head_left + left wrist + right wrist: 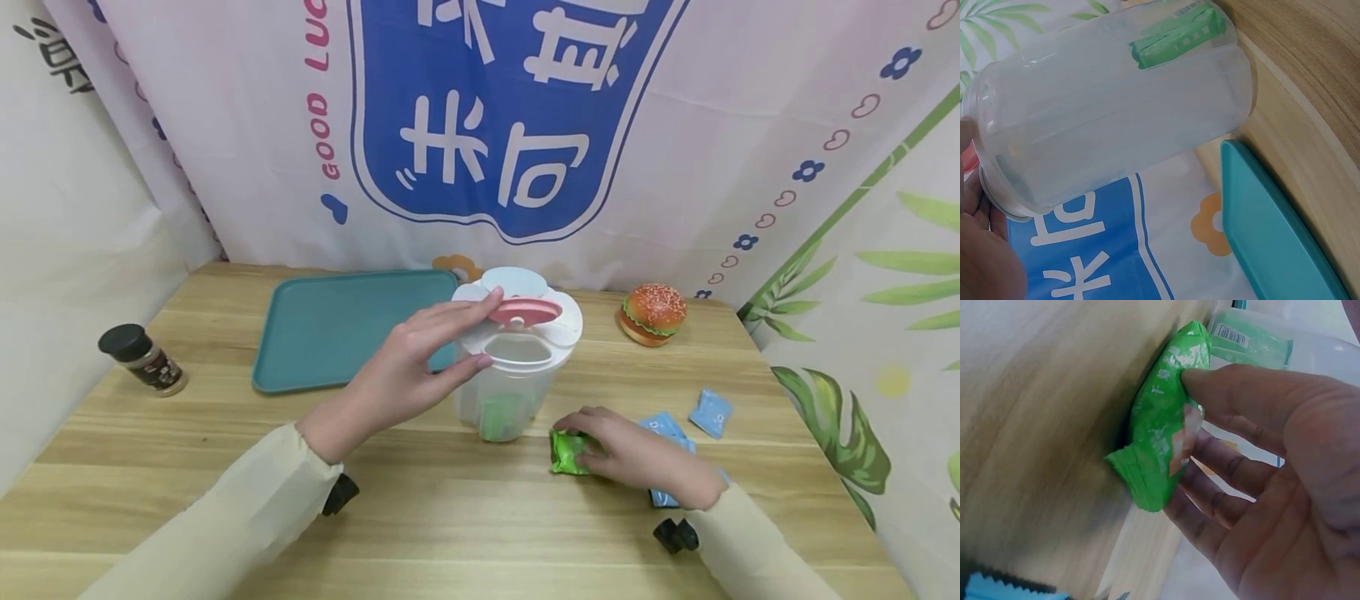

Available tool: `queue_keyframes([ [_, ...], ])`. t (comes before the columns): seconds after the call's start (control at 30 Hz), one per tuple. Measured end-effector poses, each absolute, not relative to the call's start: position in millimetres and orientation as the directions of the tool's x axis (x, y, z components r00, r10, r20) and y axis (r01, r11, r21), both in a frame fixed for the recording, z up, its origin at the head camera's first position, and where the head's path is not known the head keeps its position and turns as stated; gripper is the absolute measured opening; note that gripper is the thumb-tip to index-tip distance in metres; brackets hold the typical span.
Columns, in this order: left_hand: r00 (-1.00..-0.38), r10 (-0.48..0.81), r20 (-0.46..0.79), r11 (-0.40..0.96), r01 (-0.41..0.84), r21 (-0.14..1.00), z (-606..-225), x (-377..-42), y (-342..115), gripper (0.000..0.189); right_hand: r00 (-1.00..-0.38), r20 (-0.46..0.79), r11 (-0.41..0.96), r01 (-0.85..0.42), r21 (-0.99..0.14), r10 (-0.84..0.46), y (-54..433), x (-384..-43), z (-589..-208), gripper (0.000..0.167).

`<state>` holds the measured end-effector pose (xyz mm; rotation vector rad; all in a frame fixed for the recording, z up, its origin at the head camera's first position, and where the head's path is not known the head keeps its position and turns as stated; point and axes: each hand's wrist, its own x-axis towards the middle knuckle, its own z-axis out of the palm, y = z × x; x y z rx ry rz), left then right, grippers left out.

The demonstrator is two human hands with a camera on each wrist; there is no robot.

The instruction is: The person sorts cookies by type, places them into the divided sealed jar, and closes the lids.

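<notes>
A clear plastic container (480,398) with a white lobed lid (564,329) stands upright on the table. One pink flap (527,312) of the lid is raised above an opening. My left hand (408,362) reaches over the lid, its extended fingers against the pink flap and its thumb by the rim. Through the wall, a green packet (1179,39) shows at the container's bottom. To the right of the container, my right hand (626,450) pinches another green packet (1163,419) between thumb and fingers, at the tabletop.
Several blue packets (711,413) lie beside and partly behind my right hand. A toy hamburger (654,313) sits at the back right. Behind my left hand lies a teal tray (337,325). A black-capped seasoning jar (142,358) is at the far left. A printed cloth (270,167) hangs behind the table.
</notes>
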<state>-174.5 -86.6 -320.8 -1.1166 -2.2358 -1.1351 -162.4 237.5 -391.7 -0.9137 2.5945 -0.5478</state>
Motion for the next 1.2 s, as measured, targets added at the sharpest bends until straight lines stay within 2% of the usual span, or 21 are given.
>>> queue_keyframes([
  [0.2,-0.603,0.475,0.641,0.352,0.798,0.490,-321.0,-174.0,-87.0,0.067,-0.750,-0.176,0.720,-0.501,-0.480,-0.638,239.8,-162.5,-390.9,0.043],
  [0.57,-0.607,0.478,0.635,0.354,0.795,0.494,-321.2,-173.5,-87.8,0.067,-0.775,-0.201,0.709,-0.397,-0.583,-0.599,248.8,-163.3,-387.9,0.029],
  [0.9,-0.604,0.480,0.636,0.353,0.797,0.491,-321.1,-174.4,-87.6,0.067,-0.759,-0.227,0.688,-0.367,-0.625,-0.611,256.7,-161.5,-386.8,0.032],
  [1.03,-0.608,0.478,0.634,0.357,0.794,0.492,-321.9,-174.7,-87.5,0.067,-0.762,-0.189,0.671,-0.389,-0.631,-0.620,258.6,-160.6,-384.0,0.031],
  [1.2,-0.612,0.480,0.628,0.352,0.790,0.501,-322.1,-174.4,-86.6,0.067,-0.787,-0.063,0.618,-0.429,-0.659,-0.614,263.7,-158.4,-376.2,0.024],
])
